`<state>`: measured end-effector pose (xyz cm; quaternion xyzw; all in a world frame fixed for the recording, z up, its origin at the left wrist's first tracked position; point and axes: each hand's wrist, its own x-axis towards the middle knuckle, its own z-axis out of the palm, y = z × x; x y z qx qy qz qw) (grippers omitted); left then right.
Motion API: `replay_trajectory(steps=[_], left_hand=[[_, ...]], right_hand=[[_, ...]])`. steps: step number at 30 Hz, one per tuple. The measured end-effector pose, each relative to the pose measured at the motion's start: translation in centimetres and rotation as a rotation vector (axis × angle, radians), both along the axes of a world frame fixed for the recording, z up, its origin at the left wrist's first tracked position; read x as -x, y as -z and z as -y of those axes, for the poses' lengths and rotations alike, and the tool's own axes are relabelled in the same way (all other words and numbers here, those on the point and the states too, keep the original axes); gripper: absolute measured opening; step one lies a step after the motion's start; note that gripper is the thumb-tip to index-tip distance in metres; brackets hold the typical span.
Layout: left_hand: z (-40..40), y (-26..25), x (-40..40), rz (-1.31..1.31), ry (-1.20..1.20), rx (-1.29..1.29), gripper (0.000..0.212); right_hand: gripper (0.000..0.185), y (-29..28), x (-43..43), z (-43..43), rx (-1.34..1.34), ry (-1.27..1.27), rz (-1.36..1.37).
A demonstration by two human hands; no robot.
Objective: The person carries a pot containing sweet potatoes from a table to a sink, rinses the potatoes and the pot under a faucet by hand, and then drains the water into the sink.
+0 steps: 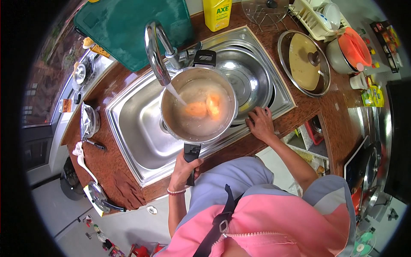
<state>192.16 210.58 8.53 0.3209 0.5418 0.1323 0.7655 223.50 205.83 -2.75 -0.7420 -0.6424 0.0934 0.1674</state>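
My left hand (186,170) grips the long black handle (192,152) of a metal pot (167,123) over the double-bowl steel sink (141,135). Cloudy water stands in the pot, with orange food pieces (213,106) in it. From the curved chrome faucet (157,57) a stream of water (176,94) runs into the pot. My right hand (261,125) holds nothing; its fingers rest, slightly spread, at the near rim of a round steel basin (245,77) in the right bowl. A short black helper handle (205,58) sticks out from the pot's far side.
A green cutting board (135,32) leans behind the faucet beside a yellow detergent bottle (217,14). At right are a glass lid (304,64), a dish rack (321,19) and a pot with an orange colander (354,48). Another lid (96,192) lies at the counter's left end.
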Motion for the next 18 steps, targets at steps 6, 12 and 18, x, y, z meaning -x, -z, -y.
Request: replay_trajectory(steps=[6, 12, 18], left_hand=[[-0.02, 0.07, -0.05, 0.000, 0.010, -0.008, 0.029], [0.05, 0.41, 0.07, 0.005, -0.005, -0.010, 0.029], [0.04, 0.16, -0.02, -0.004, -0.003, 0.000, 0.029]], right_hand=[[0.026, 0.07, -0.25, 0.09, -0.004, -0.009, 0.016], [0.026, 0.23, -0.34, 0.11, 0.006, -0.016, 0.028], [0.026, 0.00, -0.25, 0.02, 0.016, -0.017, 0.019]])
